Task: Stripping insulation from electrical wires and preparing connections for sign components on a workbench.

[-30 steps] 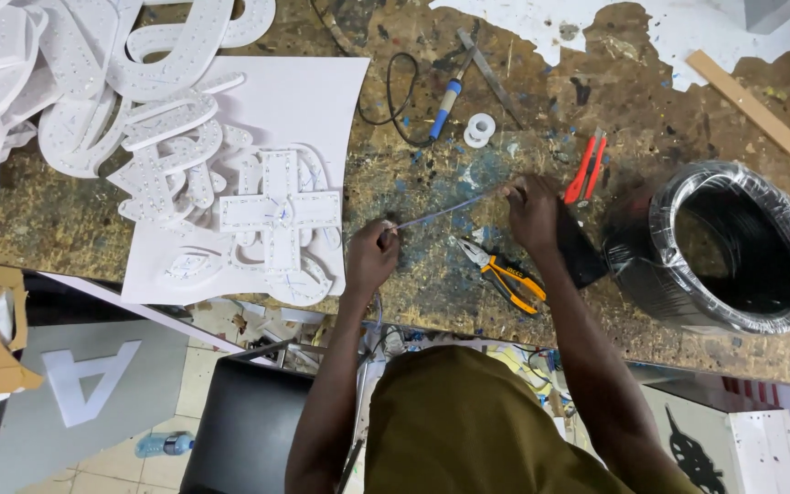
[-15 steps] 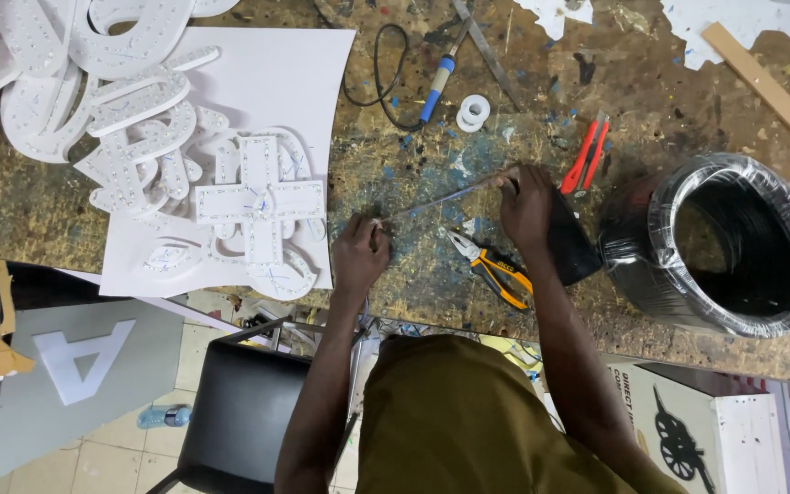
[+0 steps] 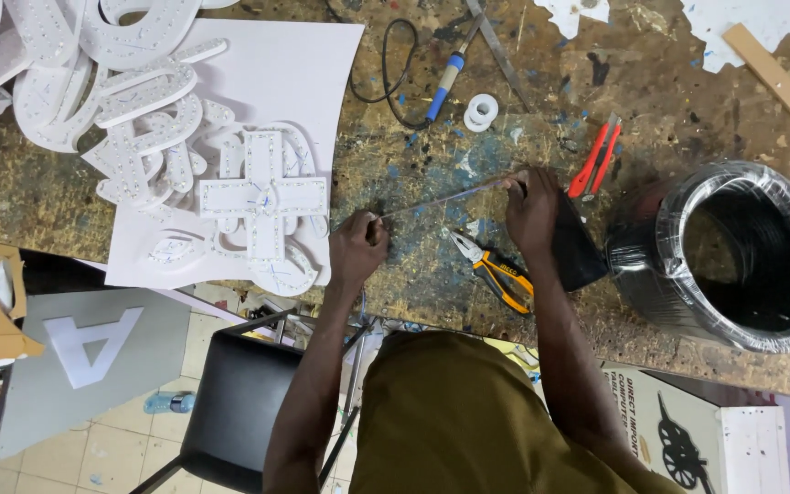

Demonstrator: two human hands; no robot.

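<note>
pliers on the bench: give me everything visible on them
The pliers lie flat on the paint-stained workbench, metal jaws pointing up-left and apparently closed, handles running down-right. Handles are sleeved in orange with black, likely rubber or plastic grips. They sit just below the thin wire stretched between the two hands, close beside the right hand and forearm. Neither hand holds them. The handle ends reach toward the bench's near edge.

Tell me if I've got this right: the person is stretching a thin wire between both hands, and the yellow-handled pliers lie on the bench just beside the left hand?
Not quite. The head view shows the wire stretched between the left hand and right hand, but the pliers lie on the bench just below the right hand, not beside the left.
</note>
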